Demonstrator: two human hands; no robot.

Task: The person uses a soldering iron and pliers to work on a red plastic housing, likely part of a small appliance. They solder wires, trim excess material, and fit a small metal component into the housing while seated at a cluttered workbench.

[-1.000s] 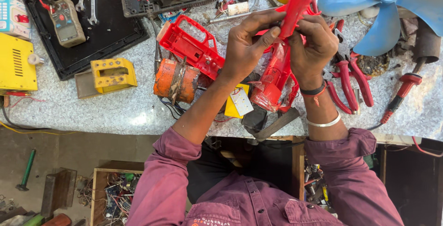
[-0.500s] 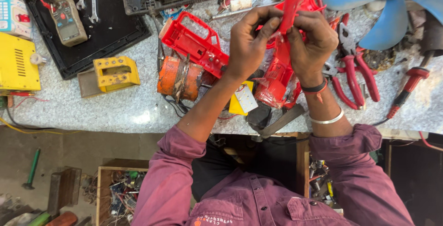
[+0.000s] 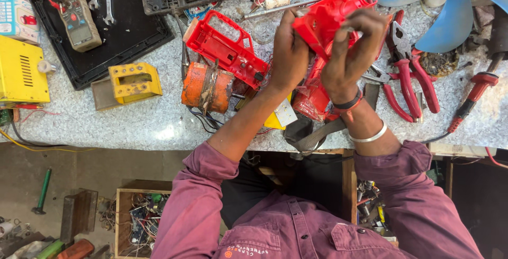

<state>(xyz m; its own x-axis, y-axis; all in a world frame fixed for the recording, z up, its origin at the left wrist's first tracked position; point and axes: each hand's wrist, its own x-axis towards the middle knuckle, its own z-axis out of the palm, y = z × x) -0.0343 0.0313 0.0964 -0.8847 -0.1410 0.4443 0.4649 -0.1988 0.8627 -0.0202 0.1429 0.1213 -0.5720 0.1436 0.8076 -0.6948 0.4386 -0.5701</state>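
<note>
Both my hands grip a red plastic tool housing [image 3: 329, 13] above the speckled workbench [image 3: 137, 121]. My left hand [image 3: 287, 52] clasps its left side and my right hand [image 3: 350, 52] wraps over its right side, fingers curled on the shell. Below the hands lies another red tool body [image 3: 309, 97]. A second red housing half [image 3: 225, 47] rests to the left, on top of an orange motor winding [image 3: 207, 87].
Red-handled pliers [image 3: 407, 76] and a red screwdriver [image 3: 471, 97] lie to the right, under a blue fan blade [image 3: 450, 10]. A black tray [image 3: 127, 26] with a multimeter [image 3: 79, 21], a yellow box [image 3: 21, 71] and a yellow bracket [image 3: 132, 82] sit to the left.
My hands have turned the red housing, tilting it so its broad face shows. The view has shifted slightly to the right.
</note>
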